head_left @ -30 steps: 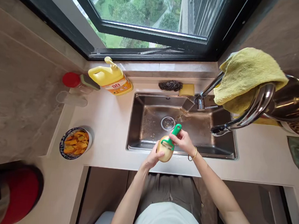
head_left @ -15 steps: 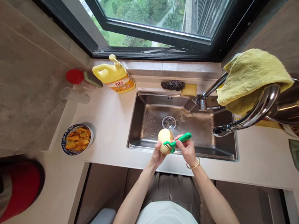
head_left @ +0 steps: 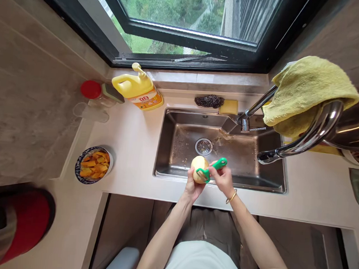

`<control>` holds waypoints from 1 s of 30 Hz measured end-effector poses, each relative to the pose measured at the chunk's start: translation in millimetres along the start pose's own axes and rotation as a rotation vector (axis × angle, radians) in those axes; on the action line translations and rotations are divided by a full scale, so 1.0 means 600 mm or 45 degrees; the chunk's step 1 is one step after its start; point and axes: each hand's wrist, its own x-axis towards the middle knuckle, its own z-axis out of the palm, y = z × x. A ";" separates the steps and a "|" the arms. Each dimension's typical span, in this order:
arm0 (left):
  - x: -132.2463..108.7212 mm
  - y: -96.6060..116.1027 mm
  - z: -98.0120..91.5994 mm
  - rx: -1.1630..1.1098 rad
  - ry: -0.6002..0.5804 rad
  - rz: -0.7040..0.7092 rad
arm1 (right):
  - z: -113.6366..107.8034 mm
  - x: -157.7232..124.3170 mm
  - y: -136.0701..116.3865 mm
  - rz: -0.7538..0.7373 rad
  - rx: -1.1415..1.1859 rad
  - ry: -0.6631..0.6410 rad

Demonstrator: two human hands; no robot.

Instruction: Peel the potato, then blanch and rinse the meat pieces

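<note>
Pale yellow, rounded vegetable (head_left: 200, 165) above near edge of rectangular brownish-grey metal sink (head_left: 181, 138). Left hand (head_left: 193, 188): fingers grasping its left and near sides. Right hand (head_left: 224, 180): fingers clenched on green plastic peeler (head_left: 218, 164), head against vegetable's right side.

The yellow dish-detergent jug (head_left: 137, 87) bore two large red Chinese characters (head_left: 144, 99), 立白, a brand name, printed on the white and orange label (head_left: 147, 102) across its front. The finer print below them was too small to read.
</note>
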 end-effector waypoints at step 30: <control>-0.016 0.056 -0.040 0.155 -0.218 -0.220 | -0.080 0.093 0.035 0.028 -0.328 0.416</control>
